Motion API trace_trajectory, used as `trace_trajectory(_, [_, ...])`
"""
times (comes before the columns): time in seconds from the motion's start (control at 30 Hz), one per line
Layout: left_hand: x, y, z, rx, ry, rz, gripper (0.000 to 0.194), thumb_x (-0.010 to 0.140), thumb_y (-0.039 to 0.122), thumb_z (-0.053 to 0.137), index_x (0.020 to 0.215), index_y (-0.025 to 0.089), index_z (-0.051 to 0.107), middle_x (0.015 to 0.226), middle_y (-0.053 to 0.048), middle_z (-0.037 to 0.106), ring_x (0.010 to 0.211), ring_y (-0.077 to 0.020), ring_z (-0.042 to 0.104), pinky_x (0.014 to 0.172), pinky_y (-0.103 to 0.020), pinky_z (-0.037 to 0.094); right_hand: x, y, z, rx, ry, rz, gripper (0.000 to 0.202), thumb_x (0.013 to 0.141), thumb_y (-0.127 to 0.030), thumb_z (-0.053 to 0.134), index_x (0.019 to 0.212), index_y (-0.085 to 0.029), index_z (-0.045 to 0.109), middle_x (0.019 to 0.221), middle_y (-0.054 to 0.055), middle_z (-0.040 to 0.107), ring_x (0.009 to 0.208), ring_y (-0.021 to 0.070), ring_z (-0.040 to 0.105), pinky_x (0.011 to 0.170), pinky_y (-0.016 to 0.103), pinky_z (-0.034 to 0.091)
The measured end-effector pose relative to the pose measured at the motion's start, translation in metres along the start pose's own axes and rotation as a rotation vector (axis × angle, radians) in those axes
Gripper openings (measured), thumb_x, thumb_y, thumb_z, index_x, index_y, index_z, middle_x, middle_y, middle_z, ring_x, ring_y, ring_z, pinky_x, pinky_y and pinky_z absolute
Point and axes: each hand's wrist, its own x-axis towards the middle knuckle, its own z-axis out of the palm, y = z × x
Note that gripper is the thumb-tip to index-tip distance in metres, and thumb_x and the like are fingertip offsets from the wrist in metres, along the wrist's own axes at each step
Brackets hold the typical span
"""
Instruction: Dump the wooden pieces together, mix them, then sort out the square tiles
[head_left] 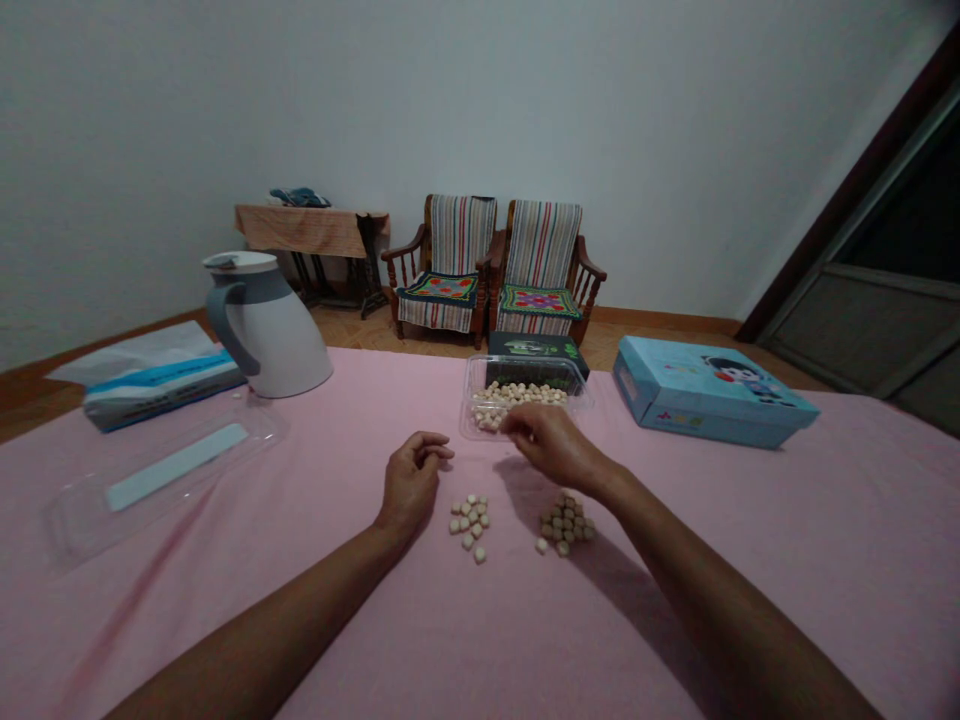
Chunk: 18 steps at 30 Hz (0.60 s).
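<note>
My left hand (412,485) rests on the pink cloth, fingers loosely bent and apart, with nothing visible in it. Just right of it lies a loose cluster of small cream-coloured blocks (470,517). My right hand (553,445) hovers at the near edge of a clear plastic box (471,375) that holds many similar small blocks (517,397). Its fingers are curled down and pressed together; whatever they may hold is hidden. Below the right wrist, a piled group of blocks (567,522) sits on the cloth.
Left on the table stand a white-grey jug (289,335), a tissue pack (169,385) and a clear plastic lid (172,470). A black box (536,347) sits behind the clear box, a light-blue box (705,390) to the right. Two chairs (491,265) stand beyond the table.
</note>
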Motion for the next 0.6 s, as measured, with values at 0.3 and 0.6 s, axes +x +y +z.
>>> trace_trajectory(0.3, [-0.001,-0.001,0.001,-0.007,-0.025,0.018,0.02,0.067,0.015,0.05,0.084,0.014,0.06,0.07,-0.002,0.067,0.064,-0.0131,0.062,0.063,-0.024,0.047,-0.023,-0.013,0.057,-0.01,-0.429,-0.016,0.021,0.074,-0.007,0.052,0.091,-0.016,0.061,0.091,0.006,0.06,0.079,0.0138,0.052,0.066,0.023,0.035])
trace_trajectory(0.6, [-0.001,0.004,0.001,-0.005,-0.031,-0.003,0.02,0.065,0.014,0.049,0.081,0.014,0.061,0.068,-0.001,0.067,0.061,-0.0131,0.061,0.062,-0.025,0.047,-0.01,0.006,0.016,0.004,0.011,0.097,0.018,0.069,-0.004,0.051,0.08,-0.016,0.059,0.081,0.004,0.058,0.075,0.0146,0.053,0.067,0.025,0.04])
